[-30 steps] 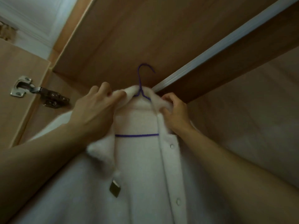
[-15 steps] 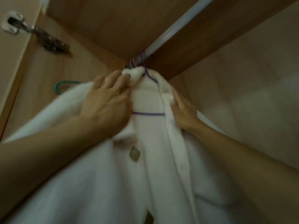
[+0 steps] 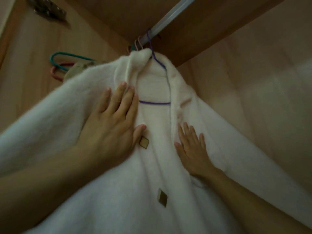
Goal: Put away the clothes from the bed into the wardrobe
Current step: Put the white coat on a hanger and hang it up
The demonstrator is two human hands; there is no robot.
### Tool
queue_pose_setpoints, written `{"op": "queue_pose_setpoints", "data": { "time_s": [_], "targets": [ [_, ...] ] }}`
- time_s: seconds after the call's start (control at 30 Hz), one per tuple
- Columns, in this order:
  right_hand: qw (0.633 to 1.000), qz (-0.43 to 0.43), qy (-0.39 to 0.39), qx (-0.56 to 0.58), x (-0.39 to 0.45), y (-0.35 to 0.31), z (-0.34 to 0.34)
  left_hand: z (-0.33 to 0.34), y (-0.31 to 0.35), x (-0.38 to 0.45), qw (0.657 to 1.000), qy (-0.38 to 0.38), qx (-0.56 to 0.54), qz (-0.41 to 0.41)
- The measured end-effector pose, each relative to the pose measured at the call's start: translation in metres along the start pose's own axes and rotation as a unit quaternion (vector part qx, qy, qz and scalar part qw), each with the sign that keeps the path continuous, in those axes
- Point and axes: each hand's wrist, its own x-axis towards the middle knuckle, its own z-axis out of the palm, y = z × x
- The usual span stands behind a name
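The fluffy white button-front coat (image 3: 152, 166) hangs inside the brown wooden wardrobe (image 3: 219, 27) on a thin purple wire hanger (image 3: 154, 103), whose hook is over the pale metal clothes rail (image 3: 170, 16) near the rail's far end. The coat's right shoulder lies close to the light wooden inner wall (image 3: 253, 73), with a strip of bare wall showing beside it. To the left, a teal wire hanger (image 3: 67, 55) and a pink wire hanger (image 3: 58, 70) hang just behind the coat's left shoulder. The left hand (image 3: 113, 125) lies flat on the left lapel, fingers straight and together, gripping nothing. The right hand (image 3: 192, 147) presses flat on the right front panel, fingers spread, also holding nothing.
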Motion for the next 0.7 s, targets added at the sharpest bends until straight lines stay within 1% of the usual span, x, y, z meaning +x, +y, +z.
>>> {"op": "queue_pose_setpoints", "data": {
  "time_s": [0.13,0.23,0.3,0.37,0.5,0.6,0.67,0.7],
  "targets": [
    [0.998,0.012,-0.054,-0.022,-0.010,0.005,-0.001,0.000,0.003,0.004,1.000,-0.017,0.020,-0.006],
    [0.993,0.026,-0.110,-0.035,-0.030,0.005,-0.015,-0.008,0.003,-0.002,0.999,-0.047,-0.010,-0.014],
    [0.989,0.043,-0.137,-0.033,-0.050,0.005,-0.024,-0.022,0.013,-0.011,0.996,-0.080,-0.035,-0.028],
    [0.987,0.056,-0.146,-0.031,-0.073,0.007,-0.031,-0.040,0.028,-0.022,0.991,-0.123,-0.047,-0.031],
    [0.980,0.065,-0.186,-0.037,-0.108,0.012,-0.041,-0.084,0.061,-0.046,0.979,-0.190,-0.057,0.040],
    [0.970,0.078,-0.227,-0.026,-0.123,0.014,-0.050,-0.100,0.076,-0.076,0.963,-0.245,-0.042,0.100],
    [0.969,0.076,-0.235,-0.017,-0.131,0.016,-0.051,-0.094,0.070,-0.104,0.960,-0.252,-0.025,0.123],
    [0.968,0.077,-0.239,-0.016,-0.135,0.017,-0.051,-0.086,0.061,-0.118,0.960,-0.246,-0.033,0.127]
  ]
}}
